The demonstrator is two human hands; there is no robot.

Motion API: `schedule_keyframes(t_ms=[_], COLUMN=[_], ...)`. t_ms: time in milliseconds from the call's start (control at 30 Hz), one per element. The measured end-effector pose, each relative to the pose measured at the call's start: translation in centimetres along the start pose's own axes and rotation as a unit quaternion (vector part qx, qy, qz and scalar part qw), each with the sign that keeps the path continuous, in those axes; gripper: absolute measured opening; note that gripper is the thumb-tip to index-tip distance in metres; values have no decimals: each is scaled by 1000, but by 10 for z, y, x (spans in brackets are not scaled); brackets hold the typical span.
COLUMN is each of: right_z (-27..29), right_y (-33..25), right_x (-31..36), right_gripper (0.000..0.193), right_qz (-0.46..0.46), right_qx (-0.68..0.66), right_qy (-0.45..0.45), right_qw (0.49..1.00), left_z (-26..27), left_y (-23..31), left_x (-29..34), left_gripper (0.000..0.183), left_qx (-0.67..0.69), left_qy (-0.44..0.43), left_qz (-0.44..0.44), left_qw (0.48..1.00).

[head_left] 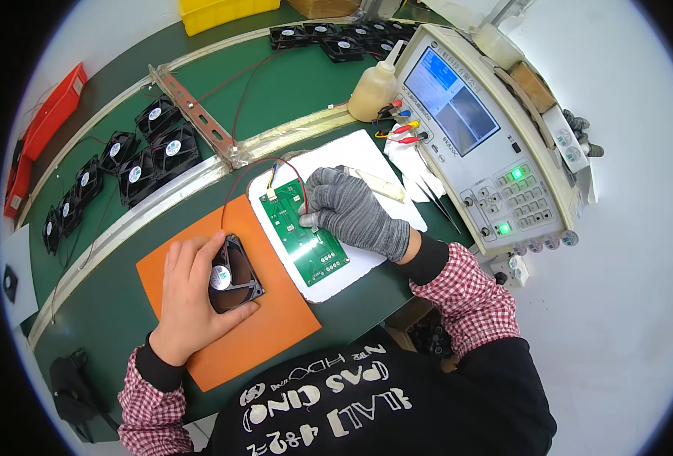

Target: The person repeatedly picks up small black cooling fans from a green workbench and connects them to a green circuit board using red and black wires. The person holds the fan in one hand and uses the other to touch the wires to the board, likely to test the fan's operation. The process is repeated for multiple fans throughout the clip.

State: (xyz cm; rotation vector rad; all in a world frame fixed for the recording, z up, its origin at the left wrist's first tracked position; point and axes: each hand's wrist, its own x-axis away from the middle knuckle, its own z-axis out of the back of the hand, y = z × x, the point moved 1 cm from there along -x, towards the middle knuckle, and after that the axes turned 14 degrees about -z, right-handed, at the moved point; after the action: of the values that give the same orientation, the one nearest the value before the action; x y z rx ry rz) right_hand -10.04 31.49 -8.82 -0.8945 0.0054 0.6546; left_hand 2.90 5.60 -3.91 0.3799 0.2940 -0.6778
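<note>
A bare left hand (192, 292) grips a black fan (221, 278) on an orange mat (276, 330) while a gloved right hand (352, 209) pinches a red wire (254, 162) over a green circuit board (295, 254); beyond, more fans (173, 150) line the bench (386, 292).

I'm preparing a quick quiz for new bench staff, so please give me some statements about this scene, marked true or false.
1. The right hand wears a grey glove. True.
2. The left hand is gloved too. False: it is bare.
3. The black fan at the left hand lies on the orange mat. True.
4. The green circuit board lies on the orange mat. False: it lies on the white pad.
5. A red wire runs from that fan to the right hand. True.
6. The squeeze bottle stands left of the red bin. False: it stands right of it.
</note>
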Motion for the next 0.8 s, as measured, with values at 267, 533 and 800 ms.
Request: schedule_keyframes(t_ms=[267,533,800], right_z=[0,2,-5], right_y=[5,11,-2], right_x=[3,5,-2], right_gripper=[15,15,11], right_qz=[-12,-16,5], right_qx=[-48,-26,-28], right_qy=[1,-4,-3], right_qw=[999,1000,1000], left_z=[47,63,69], left_y=[49,60,12], left_x=[11,-2,28], left_gripper=[69,28,57], left_qx=[-123,102,858], left_qy=[108,210,-23], left_qz=[-205,-54,15], left_qw=[965,971,513])
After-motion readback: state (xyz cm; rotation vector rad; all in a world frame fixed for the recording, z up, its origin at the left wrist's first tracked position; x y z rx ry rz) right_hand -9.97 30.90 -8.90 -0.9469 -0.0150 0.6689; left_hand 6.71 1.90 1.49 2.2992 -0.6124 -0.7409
